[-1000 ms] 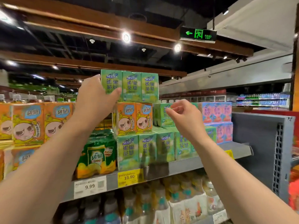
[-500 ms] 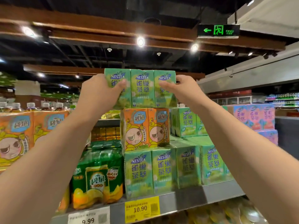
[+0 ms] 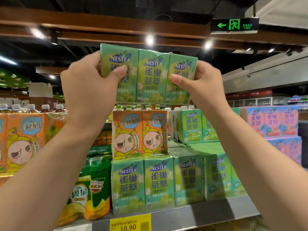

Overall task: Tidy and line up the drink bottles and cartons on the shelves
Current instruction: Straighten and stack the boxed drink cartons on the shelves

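A shrink-wrapped green Nestea carton pack (image 3: 150, 75) hangs in the air, lifted clear above the stack. My left hand (image 3: 88, 90) grips its left end, thumb across the front. My right hand (image 3: 198, 85) grips its right end the same way. Directly below stands an orange cartoon carton pack (image 3: 140, 134), resting on a row of green Nestea packs (image 3: 158, 182) on the shelf (image 3: 196, 217).
More orange packs (image 3: 21, 139) stand at the left, a green bottle multipack (image 3: 90, 189) beside them. Further green Nestea packs (image 3: 193, 127) and pink packs (image 3: 273, 124) fill the right. A yellow 10.90 price tag (image 3: 130, 222) sits on the shelf edge. Bottle caps (image 3: 31, 107) show behind.
Both hands have taken hold of the top green Nestea pack and lifted it off the orange pack, up and toward me. The view has moved closer to the shelf.
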Demonstrator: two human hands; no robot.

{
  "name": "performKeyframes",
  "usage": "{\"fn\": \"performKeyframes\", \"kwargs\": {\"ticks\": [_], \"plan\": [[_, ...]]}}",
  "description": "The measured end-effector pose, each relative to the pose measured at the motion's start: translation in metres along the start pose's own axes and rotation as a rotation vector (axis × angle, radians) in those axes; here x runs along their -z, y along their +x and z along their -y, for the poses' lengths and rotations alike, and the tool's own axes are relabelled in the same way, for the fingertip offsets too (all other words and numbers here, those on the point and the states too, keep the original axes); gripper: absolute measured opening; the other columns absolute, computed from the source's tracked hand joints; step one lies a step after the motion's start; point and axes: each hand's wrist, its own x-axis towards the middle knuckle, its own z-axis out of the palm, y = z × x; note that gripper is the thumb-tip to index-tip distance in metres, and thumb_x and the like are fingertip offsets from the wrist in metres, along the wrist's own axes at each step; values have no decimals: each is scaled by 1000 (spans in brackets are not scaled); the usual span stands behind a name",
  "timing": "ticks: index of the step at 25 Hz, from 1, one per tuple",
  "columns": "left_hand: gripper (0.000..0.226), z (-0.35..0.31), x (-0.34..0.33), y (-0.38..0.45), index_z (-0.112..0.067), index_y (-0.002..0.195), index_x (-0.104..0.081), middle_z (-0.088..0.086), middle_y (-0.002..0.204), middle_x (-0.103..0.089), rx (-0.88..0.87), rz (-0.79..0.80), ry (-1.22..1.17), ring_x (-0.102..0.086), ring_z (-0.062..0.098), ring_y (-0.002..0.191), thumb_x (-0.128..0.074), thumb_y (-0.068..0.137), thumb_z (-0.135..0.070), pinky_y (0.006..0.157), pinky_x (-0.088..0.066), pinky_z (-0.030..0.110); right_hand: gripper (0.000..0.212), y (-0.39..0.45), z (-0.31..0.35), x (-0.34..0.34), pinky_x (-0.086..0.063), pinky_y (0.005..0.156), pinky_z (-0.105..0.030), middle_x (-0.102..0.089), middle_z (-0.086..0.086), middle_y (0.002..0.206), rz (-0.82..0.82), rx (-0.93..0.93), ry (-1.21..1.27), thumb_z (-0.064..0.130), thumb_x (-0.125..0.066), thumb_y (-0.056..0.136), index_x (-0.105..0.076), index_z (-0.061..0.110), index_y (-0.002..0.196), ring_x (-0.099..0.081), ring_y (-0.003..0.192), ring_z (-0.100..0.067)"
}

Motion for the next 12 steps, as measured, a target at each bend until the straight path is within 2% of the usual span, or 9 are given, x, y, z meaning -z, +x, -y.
{"fn": "performKeyframes", "kwargs": {"ticks": [6,12], "plan": [[37,-50,-37,-7,-26,111,-71,-13,99,-72,43,-29,-186,-70,2,85,-73,81,-47,72,-60,33,39,1,7,76,-60,76,-42,-75,-1,98,-31,66,-13,29,-83,75,-69,12,107,-72,90,-16],[41,-84,-91,-32,-23,102,-71,-12,89,-72,164,5,-203,-69,3,78,-78,73,-52,69,-60,36,35,-4,-15,145,-59,79,-45,-76,0,95,-13,30,-69,25,-86,71,-72,15,102,-73,88,-16]]}}
